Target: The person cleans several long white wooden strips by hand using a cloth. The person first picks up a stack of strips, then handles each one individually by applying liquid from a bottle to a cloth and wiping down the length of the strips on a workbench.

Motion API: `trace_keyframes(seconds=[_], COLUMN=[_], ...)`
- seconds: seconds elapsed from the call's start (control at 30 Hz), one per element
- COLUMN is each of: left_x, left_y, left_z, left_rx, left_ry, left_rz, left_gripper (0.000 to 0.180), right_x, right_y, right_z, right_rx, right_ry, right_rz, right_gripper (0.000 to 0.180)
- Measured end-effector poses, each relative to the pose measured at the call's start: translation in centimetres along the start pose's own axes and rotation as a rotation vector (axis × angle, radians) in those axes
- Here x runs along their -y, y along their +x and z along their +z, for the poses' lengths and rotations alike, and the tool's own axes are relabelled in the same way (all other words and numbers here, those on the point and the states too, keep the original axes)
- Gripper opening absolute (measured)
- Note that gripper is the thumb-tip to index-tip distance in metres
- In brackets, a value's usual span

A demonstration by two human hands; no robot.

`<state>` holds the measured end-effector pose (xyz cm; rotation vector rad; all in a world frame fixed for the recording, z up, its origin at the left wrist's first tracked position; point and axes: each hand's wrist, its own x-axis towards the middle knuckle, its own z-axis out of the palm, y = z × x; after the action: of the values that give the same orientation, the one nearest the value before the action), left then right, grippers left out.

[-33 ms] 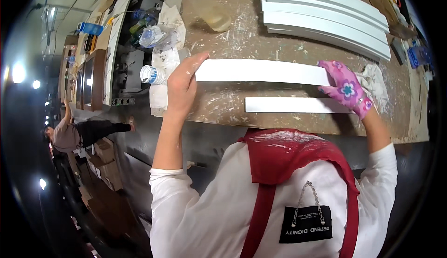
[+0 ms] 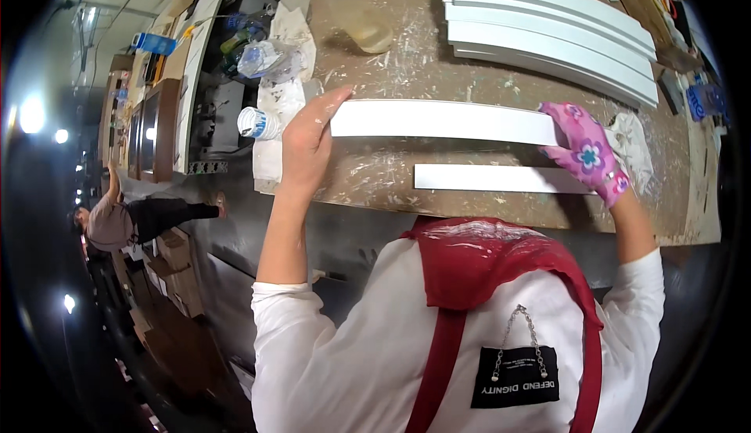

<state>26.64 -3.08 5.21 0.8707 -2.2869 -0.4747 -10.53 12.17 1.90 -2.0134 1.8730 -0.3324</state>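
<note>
Pinching a strip [image 2: 446, 122] at both ends, thumbs against fingers, with left hand [image 2: 307, 140] and gloved right hand [image 2: 583, 151], probably for steadiness over the bench [image 2: 415, 81].

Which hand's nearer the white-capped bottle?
Left. The left hand holds the left end of the white strip, below the bottle in the picture; the gloved right hand is at the strip's other end, much farther off to the right.

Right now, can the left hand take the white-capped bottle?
Probably not without letting go: the left hand holds one end of a white strip, though the way to the bottle looks free.
</note>
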Motion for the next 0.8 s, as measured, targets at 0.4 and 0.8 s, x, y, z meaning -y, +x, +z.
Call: trace_keyframes(seconds=[0.4,0.8], left_x=[0.0,-2.1], left_y=[-1.4,-7.2], left_z=[1.1,8.7], left_rx=[0.070,0.406], left_ry=[-0.597,-0.119], left_rz=[-0.489,-0.138], left_gripper=[0.032,0.046], right_x=[1.0,-4.1], right_y=[-4.0,-9.5], right_z=[-0.1,2.2], right_rx=[-0.040,0.045], right_ry=[0.080,-0.090], right_rz=[0.047,-0.027], right_gripper=[0.055,0.058])
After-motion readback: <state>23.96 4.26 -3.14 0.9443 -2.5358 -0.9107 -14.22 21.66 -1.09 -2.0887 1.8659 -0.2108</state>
